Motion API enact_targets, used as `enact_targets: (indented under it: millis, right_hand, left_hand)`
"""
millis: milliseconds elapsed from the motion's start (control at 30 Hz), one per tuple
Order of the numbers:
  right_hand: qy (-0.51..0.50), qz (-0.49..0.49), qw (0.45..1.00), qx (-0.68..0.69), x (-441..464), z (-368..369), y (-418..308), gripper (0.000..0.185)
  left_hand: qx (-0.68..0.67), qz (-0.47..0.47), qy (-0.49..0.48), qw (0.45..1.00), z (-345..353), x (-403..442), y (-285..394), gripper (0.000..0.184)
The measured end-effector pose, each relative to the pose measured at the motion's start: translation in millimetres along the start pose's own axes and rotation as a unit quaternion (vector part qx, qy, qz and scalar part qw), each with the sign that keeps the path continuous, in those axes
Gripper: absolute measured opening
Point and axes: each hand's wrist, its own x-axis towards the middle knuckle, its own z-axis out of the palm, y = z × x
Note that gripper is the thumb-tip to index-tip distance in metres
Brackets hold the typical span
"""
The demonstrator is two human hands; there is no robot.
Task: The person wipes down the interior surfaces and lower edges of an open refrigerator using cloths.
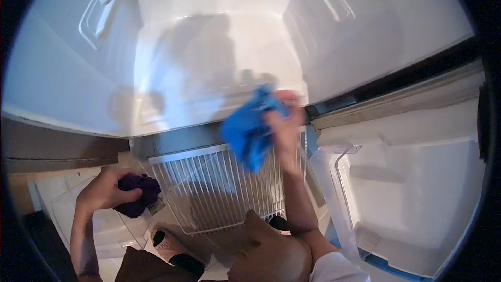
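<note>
A blue cloth (249, 130) hangs crumpled from my right hand (286, 125), whose fingers are pinched on it, just in front of the fridge's lower front edge. The hand and the cloth are a little blurred by motion. At the lower left, my left hand (107, 190) is closed on a bunched dark purple cloth (138, 194), away from the fridge interior. The white fridge interior (209, 52) fills the upper view, with shadows cast on its back and floor.
Below the fridge, a white wire rack (209, 193) lies near my feet (169, 245). On the right stands the open door (417, 193) with a clear shelf bin (336, 198). White and clear plastic parts (73, 193) are at the lower left.
</note>
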Motion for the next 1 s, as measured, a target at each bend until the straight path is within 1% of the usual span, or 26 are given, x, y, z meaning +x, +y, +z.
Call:
enact_targets:
  millis: [33,67,100,133,167,200,233,300,367,400,433,500,533,567,600,633,667,700,767,800,833,867,900,933,967,1000]
  right_hand:
    - [0.098,-0.038,0.994,-0.019,9.8,-15.0,-18.1,0.043]
    - [0.153,-0.033,0.987,-0.040,21.5,-30.6,-13.7,0.040]
    - [0.143,-0.029,0.989,-0.032,29.3,-42.1,-2.5,0.040]
    - [0.122,-0.047,0.962,-0.238,34.4,-50.1,13.7,0.040]
    - [0.098,-0.066,0.893,-0.434,36.0,-47.6,25.6,0.039]
    - [0.120,-0.105,0.842,-0.516,29.8,-33.8,41.2,0.040]
    - [0.118,-0.103,0.845,-0.511,19.6,-14.1,35.8,0.040]
    - [0.075,-0.083,0.860,-0.498,-2.5,30.9,16.9,0.037]
    - [-0.023,-0.081,0.887,-0.454,-22.1,79.8,28.8,0.039]
    - [-0.078,-0.110,0.889,-0.438,-34.3,102.1,19.8,0.044]
    - [-0.137,-0.023,0.927,-0.349,-40.8,125.8,11.0,0.046]
    - [-0.205,-0.164,0.886,-0.383,-60.5,161.3,20.2,0.043]
    - [-0.202,-0.167,0.887,-0.379,-61.0,162.2,18.7,0.043]
    - [-0.410,-0.143,0.872,-0.227,-59.7,164.1,16.8,0.040]
    - [-0.590,-0.112,0.798,-0.058,-58.9,166.6,15.1,0.038]
    - [-0.583,-0.119,0.802,-0.052,-55.3,164.1,12.7,0.038]
    - [-0.473,-0.180,0.861,-0.060,-49.7,153.3,9.7,0.037]
    - [-0.361,-0.232,0.901,-0.067,-46.6,141.5,6.0,0.037]
    - [-0.251,-0.236,0.932,-0.113,-12.4,130.0,-16.1,0.032]
    - [-0.257,-0.234,0.931,-0.108,-8.1,139.1,-13.8,0.032]
    - [-0.200,-0.216,0.917,-0.270,-5.0,149.6,-9.6,0.028]
    - [-0.134,-0.192,0.875,-0.425,-5.8,160.0,-4.6,0.026]
    - [-0.135,-0.192,0.876,-0.423,-13.1,177.9,6.2,0.026]
    - [-0.158,-0.220,0.881,-0.388,-24.0,201.6,20.9,0.024]
    - [-0.182,-0.246,0.884,-0.353,-32.2,213.0,21.3,0.024]
    - [-0.187,-0.244,0.883,-0.354,-39.8,214.5,23.6,0.024]
  left_hand:
    - [-0.007,0.041,0.005,0.999,3.0,-2.0,-8.7,0.036]
    - [-0.012,0.032,0.011,0.999,6.4,-2.2,-8.7,0.036]
    - [-0.008,0.021,0.013,1.000,7.5,-0.8,-5.1,0.036]
    - [0.001,0.010,0.015,1.000,7.3,0.5,-1.8,0.037]
    - [0.006,0.000,0.019,1.000,7.9,2.4,2.1,0.037]
    - [-0.008,-0.010,0.033,0.999,9.9,6.1,6.3,0.037]
    - [-0.024,-0.019,0.044,0.999,12.4,10.0,5.9,0.038]
    - [0.000,-0.022,0.059,0.998,17.7,21.0,-1.6,0.039]
    - [0.059,0.063,0.091,0.992,20.8,29.4,-1.0,0.039]
    - [0.060,0.055,0.089,0.993,22.3,30.7,2.2,0.037]
    - [0.062,0.052,0.090,0.993,23.2,30.9,3.9,0.037]
    - [0.128,0.079,0.068,0.986,23.9,29.6,7.3,0.037]
    - [0.133,0.078,0.071,0.985,22.1,26.7,10.5,0.037]
    - [0.178,0.052,0.026,0.982,19.3,21.8,13.2,0.038]
    - [0.225,0.024,-0.021,0.974,16.9,16.7,14.6,0.038]
    - [0.205,0.009,-0.060,0.977,15.9,11.1,13.5,0.039]
    - [0.197,0.009,-0.046,0.979,17.0,4.1,14.0,0.039]
    - [0.182,0.007,-0.033,0.983,19.1,-3.1,13.9,0.038]
    - [0.187,-0.019,-0.051,0.981,18.1,-12.1,9.1,0.038]
    - [0.207,-0.012,-0.043,0.977,16.6,-16.6,7.6,0.038]
    - [0.229,-0.004,-0.034,0.973,14.5,-19.0,6.8,0.038]
    - [0.229,-0.007,-0.033,0.973,12.6,-20.7,6.3,0.038]
    - [0.233,-0.001,-0.019,0.972,10.1,-21.4,6.1,0.038]
    - [0.236,0.007,-0.004,0.972,8.2,-21.1,6.0,0.038]
    - [0.234,0.005,-0.004,0.972,7.1,-20.1,5.9,0.038]
    - [0.228,0.003,0.009,0.974,6.6,-19.0,5.7,0.037]
